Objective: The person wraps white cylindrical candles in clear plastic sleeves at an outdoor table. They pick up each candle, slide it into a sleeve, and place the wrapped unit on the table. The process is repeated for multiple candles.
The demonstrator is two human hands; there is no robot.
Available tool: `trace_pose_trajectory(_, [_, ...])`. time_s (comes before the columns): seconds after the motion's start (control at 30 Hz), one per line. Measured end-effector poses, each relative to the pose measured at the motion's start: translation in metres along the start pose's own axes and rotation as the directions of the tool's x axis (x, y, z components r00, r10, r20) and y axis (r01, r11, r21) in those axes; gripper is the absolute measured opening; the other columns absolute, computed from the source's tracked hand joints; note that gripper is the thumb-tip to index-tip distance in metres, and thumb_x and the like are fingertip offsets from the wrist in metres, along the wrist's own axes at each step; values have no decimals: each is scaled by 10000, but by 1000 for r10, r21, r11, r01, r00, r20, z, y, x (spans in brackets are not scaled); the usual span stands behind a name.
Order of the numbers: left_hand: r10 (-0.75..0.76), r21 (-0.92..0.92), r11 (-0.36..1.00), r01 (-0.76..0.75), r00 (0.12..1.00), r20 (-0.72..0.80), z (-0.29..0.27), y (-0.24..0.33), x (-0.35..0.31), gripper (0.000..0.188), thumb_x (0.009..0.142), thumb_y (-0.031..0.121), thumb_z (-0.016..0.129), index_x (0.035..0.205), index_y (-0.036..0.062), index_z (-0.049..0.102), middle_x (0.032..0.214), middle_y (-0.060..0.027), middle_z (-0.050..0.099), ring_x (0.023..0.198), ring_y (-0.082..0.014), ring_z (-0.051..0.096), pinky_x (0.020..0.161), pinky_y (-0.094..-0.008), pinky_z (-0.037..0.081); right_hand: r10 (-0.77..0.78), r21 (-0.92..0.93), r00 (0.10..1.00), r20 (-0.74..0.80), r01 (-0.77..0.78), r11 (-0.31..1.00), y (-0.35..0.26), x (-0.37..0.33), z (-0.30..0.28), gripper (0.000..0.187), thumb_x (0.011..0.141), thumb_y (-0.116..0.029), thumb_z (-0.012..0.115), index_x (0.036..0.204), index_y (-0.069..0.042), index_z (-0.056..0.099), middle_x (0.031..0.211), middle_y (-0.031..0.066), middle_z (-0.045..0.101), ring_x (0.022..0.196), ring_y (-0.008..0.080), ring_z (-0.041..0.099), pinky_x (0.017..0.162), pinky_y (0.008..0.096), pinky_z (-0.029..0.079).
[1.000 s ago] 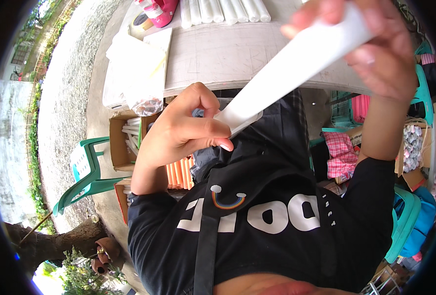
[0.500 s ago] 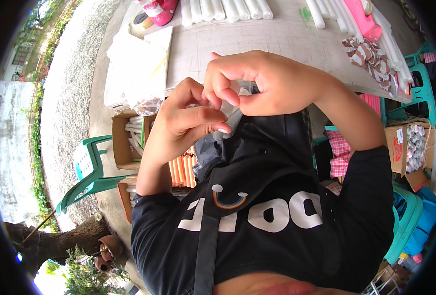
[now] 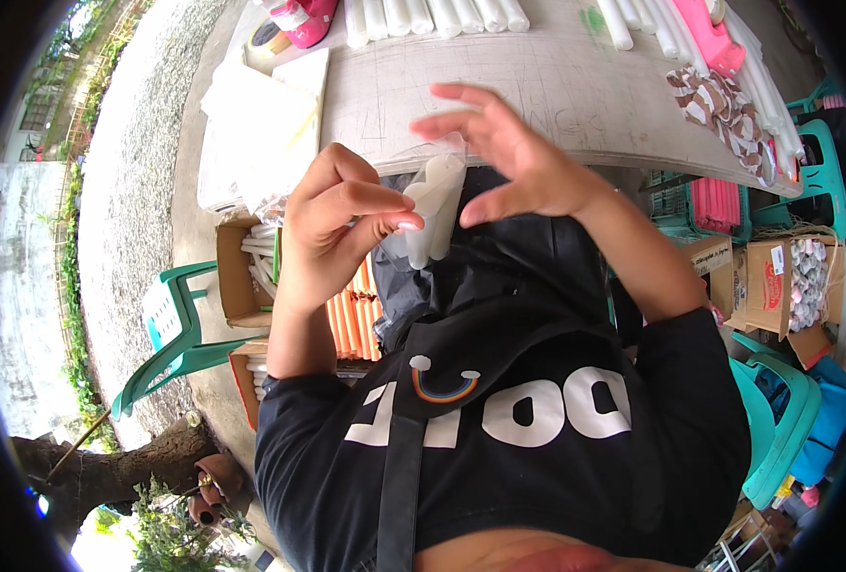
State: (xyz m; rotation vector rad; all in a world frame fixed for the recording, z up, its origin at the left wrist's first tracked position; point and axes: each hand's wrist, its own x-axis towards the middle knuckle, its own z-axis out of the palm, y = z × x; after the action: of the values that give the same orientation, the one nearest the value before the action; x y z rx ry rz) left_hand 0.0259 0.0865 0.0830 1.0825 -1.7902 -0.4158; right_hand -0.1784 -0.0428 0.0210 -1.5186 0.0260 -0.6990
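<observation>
Left hand (image 3: 332, 234) pinches a white tube (image 3: 433, 210) in clear wrap at chest height, thumb and fingers closed to steady it. Right hand (image 3: 509, 157) hovers just beside it, fingers spread, touching the wrap's top. Worktop (image 3: 537, 86) lies beyond both hands.

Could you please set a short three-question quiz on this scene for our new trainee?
1. True or false: the left hand pinches the white tube.
2. What stands by the green chair? A) cardboard box of white sticks B) bucket C) ladder
3. Is the right hand spread open or clenched?

Key: 1 true; 2 A; 3 spread open, at the tube's top.
</observation>
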Motion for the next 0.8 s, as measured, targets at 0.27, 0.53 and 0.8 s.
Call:
trace_pose_trajectory(0.27, [-14,-242,970,-34,981,-196,0,-15,11,323,849,30,766,1144,34,633,1065,-70,558,843,-137,561,726,-281,517,308,128,951,3,-306,943,1,5,26,559,807,-123,833,1275,-6,550,1045,65,683,1000,160,658,917,321,517])
trace_pose_trajectory(0.53, [-461,-612,640,465,869,178,27,-29,-27,846,867,129,769,1515,-1,242,1461,-137,413,1293,-248,497,1056,-418,452,318,347,913,-255,-220,912,-30,14,12,349,817,-133,821,1102,-9,664,972,52,694,874,122,657,791,293,534])
trace_pose_trajectory(0.8, [-631,-429,595,679,726,273,41,-27,-45,420,992,201,647,1340,-27,584,1069,-55,711,938,-75,629,830,-230,503,406,423,870,-280,-268,866,-39,16,0,420,872,-172,772,1217,-5,600,1024,50,673,941,146,663,854,328,549])
